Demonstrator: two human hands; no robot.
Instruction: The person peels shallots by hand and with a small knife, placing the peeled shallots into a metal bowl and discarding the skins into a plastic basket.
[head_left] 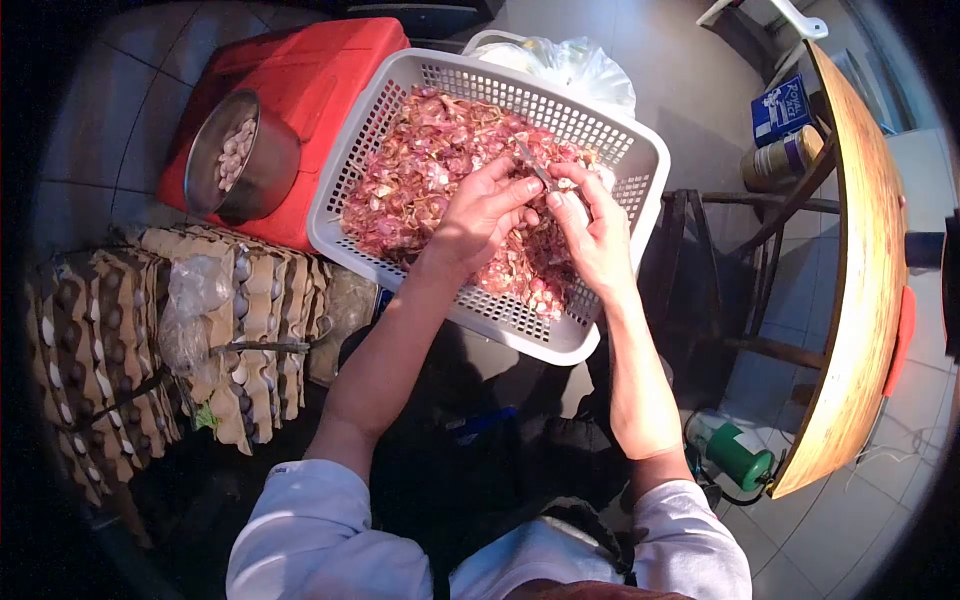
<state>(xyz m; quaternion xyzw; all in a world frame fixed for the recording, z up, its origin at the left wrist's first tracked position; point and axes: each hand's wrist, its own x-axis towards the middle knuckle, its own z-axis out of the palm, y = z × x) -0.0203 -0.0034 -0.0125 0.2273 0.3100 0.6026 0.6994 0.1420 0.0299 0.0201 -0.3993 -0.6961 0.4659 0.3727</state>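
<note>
A white perforated plastic basket [600,140] rests in front of me, filled with pinkish-red shallots and peels [420,160]. Both my hands hover over its right half. My left hand [480,210] pinches a small shallot between thumb and fingers. My right hand [592,232] grips a small knife [532,165], its blade pointing up-left toward the left hand's fingertips. The shallot itself is mostly hidden by my fingers.
A metal pot [240,155] with peeled pale bulbs sits on a red cooler [320,70] at left. Stacked egg cartons [150,330] lie lower left. A wooden table edge [860,270] curves at right, with a green canister [738,455] beneath and a plastic bag [580,65] behind the basket.
</note>
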